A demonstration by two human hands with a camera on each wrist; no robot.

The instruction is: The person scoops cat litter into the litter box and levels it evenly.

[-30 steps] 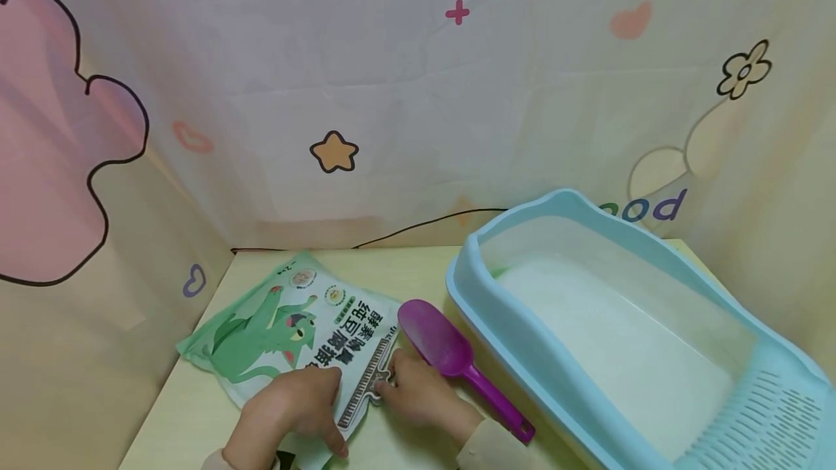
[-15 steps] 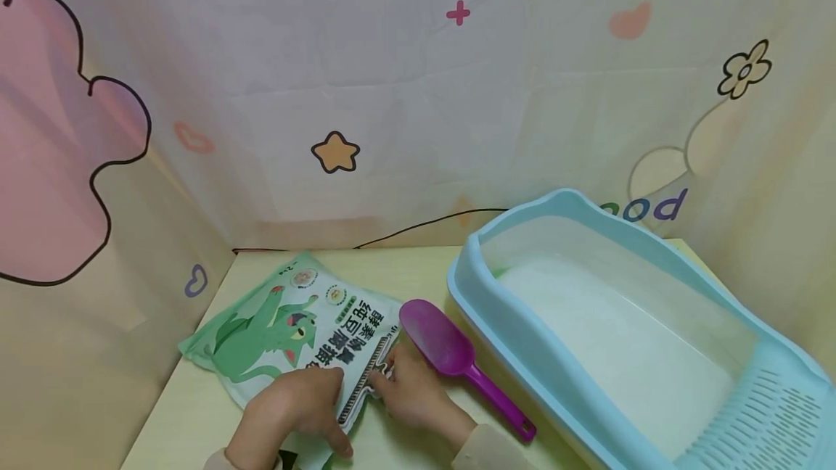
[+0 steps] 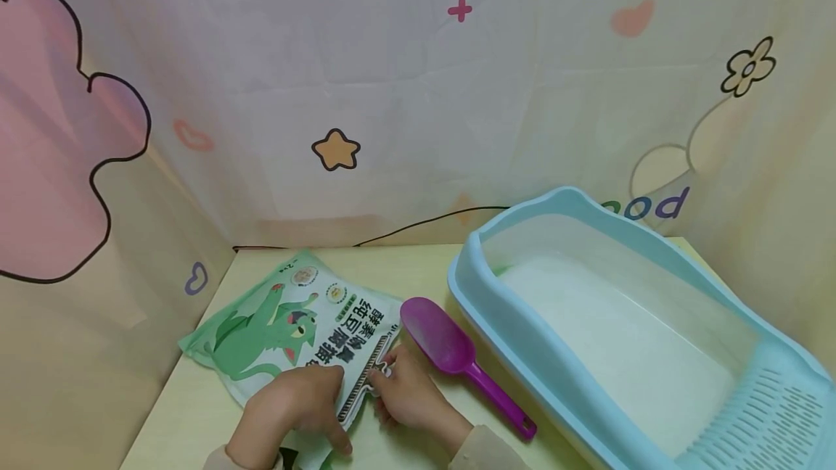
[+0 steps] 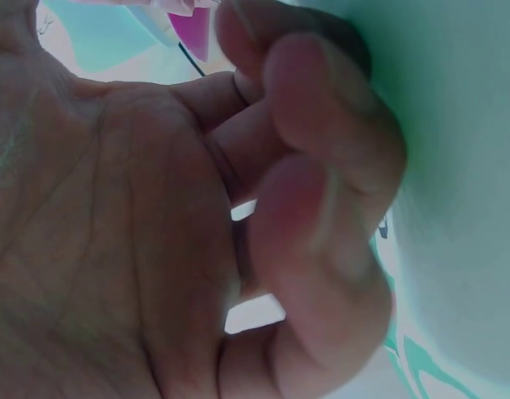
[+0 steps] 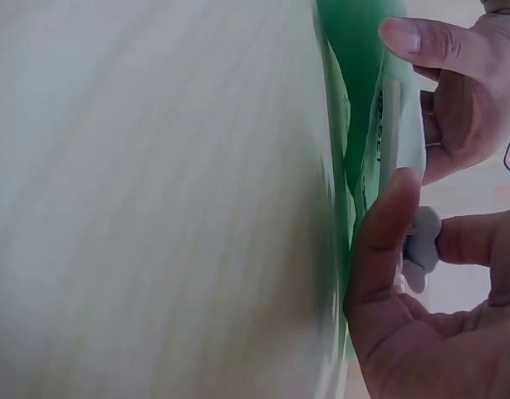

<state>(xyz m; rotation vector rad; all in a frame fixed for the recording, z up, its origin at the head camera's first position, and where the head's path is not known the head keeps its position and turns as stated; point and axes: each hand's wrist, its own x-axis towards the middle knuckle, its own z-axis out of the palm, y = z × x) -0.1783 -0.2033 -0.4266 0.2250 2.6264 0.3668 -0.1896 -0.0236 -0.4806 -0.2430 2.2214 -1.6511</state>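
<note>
Right of your work, a large light-blue plastic tray (image 3: 522, 336) with a slotted ramp stands slantwise on the pale yellow table (image 3: 421, 267), cut off by the view's lower edge. Between it and your right hand (image 3: 414, 394) lies a purple plastic scoop (image 3: 465, 363), its bowl just beside the bag's corner and its handle pointing toward you; it fills the gap on that side. Behind hangs a pale fabric curtain (image 3: 405, 56) printed with a star, hearts and a flower, its lettering legible only as "ood". The green-and-white plastic bag (image 3: 281, 332), flat on the table and turned askew, shows a green cat, "2kg" and large black characters including 纯豆腐猫, the rest under your left hand (image 3: 297, 401). That hand rests on the bag's near part, fingers bent and thumb apart; you cannot tell whether it grips. Your right thumb and forefinger pinch a small grey rounded piece (image 5: 423, 249) at the bag's near edge, beside a dark striped band (image 3: 362, 383).
</note>
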